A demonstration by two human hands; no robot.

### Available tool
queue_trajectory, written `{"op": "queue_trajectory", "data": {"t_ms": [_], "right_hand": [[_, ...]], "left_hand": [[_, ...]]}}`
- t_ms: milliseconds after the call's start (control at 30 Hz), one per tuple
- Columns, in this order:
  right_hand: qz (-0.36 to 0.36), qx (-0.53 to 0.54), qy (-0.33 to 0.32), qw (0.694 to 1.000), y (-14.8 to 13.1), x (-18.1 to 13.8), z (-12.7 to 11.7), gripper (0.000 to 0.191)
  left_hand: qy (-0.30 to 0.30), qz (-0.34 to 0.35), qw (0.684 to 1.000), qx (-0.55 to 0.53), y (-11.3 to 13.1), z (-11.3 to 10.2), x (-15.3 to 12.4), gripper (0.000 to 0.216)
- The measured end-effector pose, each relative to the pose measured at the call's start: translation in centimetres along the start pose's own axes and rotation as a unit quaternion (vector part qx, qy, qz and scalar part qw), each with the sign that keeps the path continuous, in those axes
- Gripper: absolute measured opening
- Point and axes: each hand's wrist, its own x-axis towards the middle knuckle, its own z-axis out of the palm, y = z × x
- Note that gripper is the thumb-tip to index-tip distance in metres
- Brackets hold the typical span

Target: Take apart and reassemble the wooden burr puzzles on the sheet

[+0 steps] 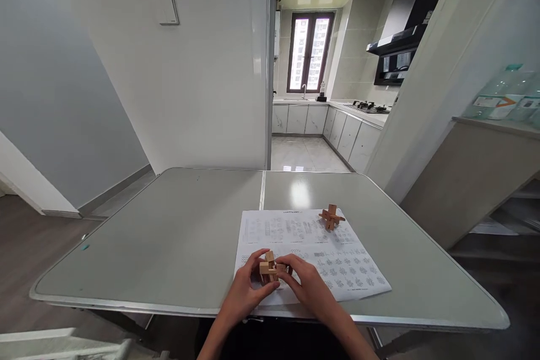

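Low at the centre, a partly interlocked wooden burr puzzle (pixel 265 268) sits between my two hands, over a printed instruction sheet (pixel 295 248). My left hand (pixel 247 287) grips it from the left, thumb along the near side and fingers round the back. From the right, my right hand (pixel 306 281) pinches a block at the puzzle's right end between thumb and fingers. Fingers hide part of the blocks, so I cannot tell how they all join. A second, cross-shaped wooden burr puzzle (pixel 331 217) stands on the sheet's upper right corner.
The sheet lies on a grey folding table (pixel 169 247) with a metal rim and a centre seam. Small bits (pixel 85 247) lie near its left edge. Plastic bottles (pixel 504 93) stand on a ledge at right. A kitchen with a stove (pixel 371 107) lies beyond the doorway.
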Motion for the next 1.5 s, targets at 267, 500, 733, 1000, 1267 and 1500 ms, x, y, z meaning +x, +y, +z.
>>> {"op": "queue_trajectory", "data": {"t_ms": [267,500,733,1000,1267,1500], "right_hand": [[0.022,-0.005,-0.016,1.0,-0.1,0.2,-0.2,0.011],[0.018,-0.025,-0.001,1.0,-0.5,0.7,-0.8,0.006],[0.059,0.017,0.018,0.998,-0.3,0.9,-0.4,0.014],[0.079,0.048,0.008,0.996,-0.4,0.7,-0.3,0.023],[0.08,0.056,0.047,0.994,0.3,0.5,0.4,0.032],[0.058,-0.013,0.054,0.997,0.2,0.0,0.5,0.02]], "left_hand": [[-0.003,0.007,1.0,-0.004,0.3,-0.1,-0.3,0.06],[-0.009,-0.006,1.0,0.013,0.8,-0.2,-0.3,0.061],[-0.025,-0.011,1.0,0.006,0.9,-0.5,-0.4,0.059],[-0.031,-0.013,0.999,0.007,1.3,-0.8,-0.5,0.059],[0.005,-0.016,0.998,-0.056,0.0,-0.5,-0.2,0.063],[0.062,-0.02,0.991,-0.114,-1.1,-0.6,0.1,0.066]]}}
